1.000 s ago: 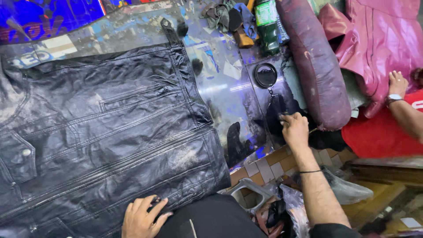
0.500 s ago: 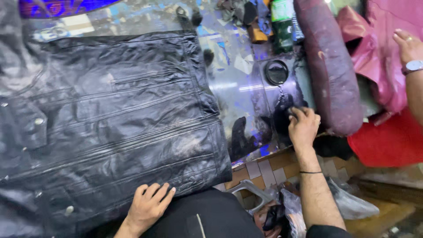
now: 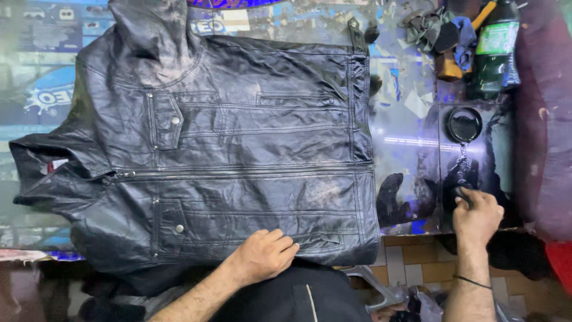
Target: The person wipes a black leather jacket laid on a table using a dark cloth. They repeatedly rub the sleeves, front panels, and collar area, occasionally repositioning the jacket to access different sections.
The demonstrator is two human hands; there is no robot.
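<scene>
The black leather jacket (image 3: 238, 161) lies spread flat on the bench (image 3: 405, 119). At 6 o'clock the left hand (image 3: 262, 255) presses its hem, fingers loosely curled. At 4 o'clock the right hand (image 3: 476, 216) pinches a small dark brush (image 3: 462, 192) below the round tin (image 3: 463, 124); the jacket looks partly dull, polishing unfinished.

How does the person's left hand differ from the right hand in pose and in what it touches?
The left hand lies flat, fingers spread, on the black leather jacket; the right hand is curled around a small dark object, too hidden to identify, on the glossy printed table. The left sits nearer the jacket's bottom hem, the right clear of it. Both are bare.
</scene>
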